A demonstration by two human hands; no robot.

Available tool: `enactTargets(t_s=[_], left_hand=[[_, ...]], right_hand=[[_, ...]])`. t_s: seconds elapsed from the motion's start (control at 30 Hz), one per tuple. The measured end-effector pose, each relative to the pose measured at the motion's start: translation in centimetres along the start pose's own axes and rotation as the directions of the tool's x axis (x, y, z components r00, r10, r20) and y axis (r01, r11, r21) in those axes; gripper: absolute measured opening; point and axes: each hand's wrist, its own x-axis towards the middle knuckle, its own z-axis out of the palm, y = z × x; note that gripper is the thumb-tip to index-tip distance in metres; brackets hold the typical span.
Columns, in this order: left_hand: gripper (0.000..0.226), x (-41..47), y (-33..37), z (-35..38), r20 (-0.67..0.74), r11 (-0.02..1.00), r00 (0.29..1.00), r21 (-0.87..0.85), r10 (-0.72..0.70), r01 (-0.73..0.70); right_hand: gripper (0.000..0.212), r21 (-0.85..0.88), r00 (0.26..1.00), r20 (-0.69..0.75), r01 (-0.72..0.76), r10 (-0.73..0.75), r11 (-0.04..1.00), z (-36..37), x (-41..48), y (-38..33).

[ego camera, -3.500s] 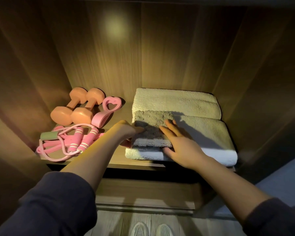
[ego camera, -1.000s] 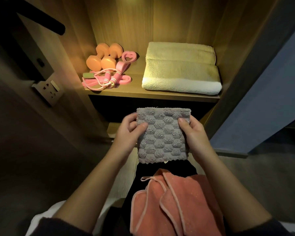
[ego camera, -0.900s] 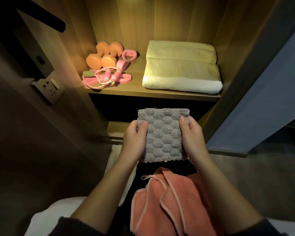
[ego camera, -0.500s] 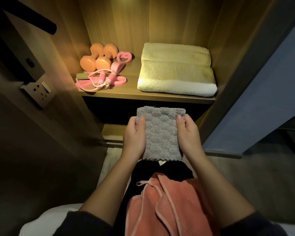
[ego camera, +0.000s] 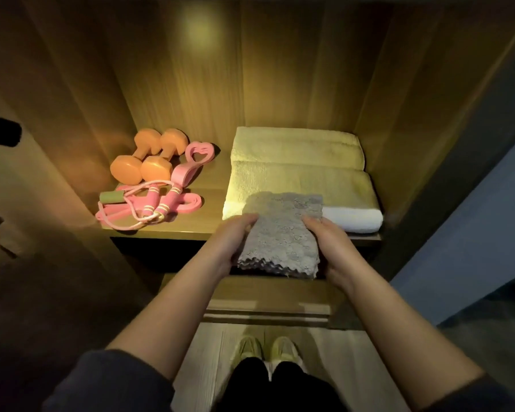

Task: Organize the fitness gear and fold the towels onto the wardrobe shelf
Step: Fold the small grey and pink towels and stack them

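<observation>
A folded grey textured towel point(ego camera: 281, 233) is held between both hands at the front edge of the wardrobe shelf point(ego camera: 161, 231). My left hand point(ego camera: 231, 243) grips its left side and my right hand point(ego camera: 329, 248) grips its right side. The towel's far end overlaps the front of a folded cream towel point(ego camera: 298, 165) that lies on the right half of the shelf. On the left half lie two orange dumbbells point(ego camera: 143, 162), a pink heart-shaped band point(ego camera: 191, 165) and a pink jump rope point(ego camera: 143, 208).
Wooden side walls close the shelf in on both sides. A lower ledge point(ego camera: 268, 298) juts out under the shelf. My shoes point(ego camera: 265, 350) stand on the pale floor below. A grey-blue panel point(ego camera: 473, 227) rises at the right.
I have stepped close and raised the grey towel from lap height up to the shelf edge, over the cream towel. The pink towel on my lap is out of view.
</observation>
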Motion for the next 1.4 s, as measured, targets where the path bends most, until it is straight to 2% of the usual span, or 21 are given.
enactTargets(t_s=[0.07, 0.1, 0.13, 0.2, 0.27, 0.33, 0.37, 0.4, 0.5, 0.6, 0.7, 0.83, 0.9, 0.93, 0.97, 1.0, 1.07, 1.13, 1.2, 1.27, 1.4], left_hand=[[0.029, 2.9, 1.3, 0.0, -0.028, 0.993, 0.999, 0.108, 0.044, -0.041], [0.032, 4.5, 1.9, -0.1, -0.064, 0.989, 0.995, 0.137, 0.073, -0.063], [0.035, 5.9, 2.5, -0.2, -0.108, 0.983, 0.989, 0.164, 0.105, -0.087], [0.039, 8.3, 3.9, -0.5, -0.177, 0.967, 0.97, 0.22, 0.166, -0.126], [0.038, 10.8, 5.1, -0.7, -0.183, 0.943, 0.952, 0.273, 0.244, -0.19], [0.023, 13.0, 6.4, -0.6, -0.17, 0.94, 0.938, 0.219, 0.303, -0.264], [0.018, 14.1, 7.2, -0.4, -0.162, 0.945, 0.935, 0.148, 0.315, -0.292], [0.016, 15.3, 7.9, -0.4, -0.157, 0.947, 0.934, 0.076, 0.32, -0.312], [0.023, 18.8, 9.7, -0.4, -0.161, 0.932, 0.924, -0.054, 0.347, -0.359], [0.032, 21.6, 11.0, -0.3, -0.239, 0.909, 0.879, 0.035, 0.411, -0.416], [0.032, 24.2, 11.9, -0.1, -0.285, 0.882, 0.841, 0.035, 0.46, -0.47], [0.036, 26.4, 13.8, -0.4, -0.317, 0.85, 0.789, 0.179, 0.527, -0.496], [0.041, 26.6, 14.3, -0.9, -0.312, 0.803, 0.749, 0.353, 0.584, -0.479], [0.045, 26.7, 14.2, -1.2, -0.302, 0.764, 0.733, 0.473, 0.609, -0.439], [0.048, 26.7, 14.0, -1.6, -0.276, 0.703, 0.714, 0.583, 0.643, -0.407], [0.05, 26.6, 13.7, -1.8, -0.218, 0.604, 0.687, 0.696, 0.693, -0.388], [0.055, 26.2, 12.9, -2.0, 0.003, 0.315, 0.638, 0.868, 0.77, -0.384], [0.059, 26.2, 12.2, -1.8, 0.189, 0.092, 0.681, 0.931, 0.707, -0.355], [0.06, 26.5, 11.7, -1.7, 0.225, -0.018, 0.773, 0.963, 0.593, -0.267], [0.061, 26.9, 11.6, -1.7, 0.201, -0.058, 0.826, 0.978, 0.527, -0.201], [0.064, 26.9, 11.9, -1.7, 0.172, -0.043, 0.838, 0.984, 0.518, -0.175]], right_hand=[[0.024, 0.134, 0.995, 0.038, -0.1, 0.096, 0.986, 0.1, 3.0, -2.2], [0.021, 0.144, 0.989, 0.061, -0.143, 0.135, 0.979, 0.1, 4.3, -3.2], [0.018, 0.101, 0.984, 0.071, -0.171, 0.165, 0.98, 0.1, 5.7, -3.9], [0.017, -0.092, 0.972, 0.058, -0.22, 0.226, 0.971, 0.4, 8.3, -4.9], [0.031, -0.217, 0.97, 0.041, -0.225, 0.239, 0.95, 1.0, 11.0, -5.8], [0.063, -0.222, 0.988, 0.001, -0.149, 0.153, 0.964, 1.4, 13.9, -6.5], [0.069, -0.24, 0.997, -0.023, -0.077, 0.073, 0.968, 1.6, 15.4, -6.9], [0.066, -0.267, 0.999, -0.026, 0.011, -0.019, 0.964, 1.7, 16.8, -7.2], [0.028, -0.275, 0.978, -0.023, 0.195, -0.21, 0.942, 2.3, 20.5, -8.1], [0.036, -0.363, 0.943, -0.106, 0.26, -0.317, 0.895, 2.9, 23.5, -9.0], [0.045, -0.333, 0.909, -0.197, 0.291, -0.368, 0.897, 3.4, 26.2, -9.7], [0.053, -0.38, 0.87, -0.242, 0.322, -0.429, 0.867, 3.7, 28.6, -10.5], [0.055, -0.444, 0.875, -0.234, 0.292, -0.424, 0.847, 3.7, 28.9, -10.5], [0.055, -0.512, 0.862, -0.238, 0.281, -0.448, 0.812, 3.5, 28.8, -10.3], [0.054, -0.625, 0.827, -0.234, 0.276, -0.512, 0.73, 3.4, 28.6, -10.1], [0.054, -0.756, 0.778, -0.189, 0.273, -0.599, 0.594, 3.2, 28.4, -9.8], [0.057, -0.914, 0.719, 0.049, 0.312, -0.694, 0.26, 3.2, 28.1, -9.3], [0.059, -0.934, 0.774, 0.261, 0.353, -0.577, 0.05, 3.4, 28.2, -8.9], [0.059, -0.946, 0.847, 0.31, 0.319, -0.432, -0.055, 3.4, 28.7, -8.3], [0.06, -0.958, 0.885, 0.285, 0.267, -0.367, -0.1, 3.1, 29.2, -7.9], [0.062, -0.964, 0.901, 0.265, 0.234, -0.344, -0.129, 3.0, 29.7, -8.1]])
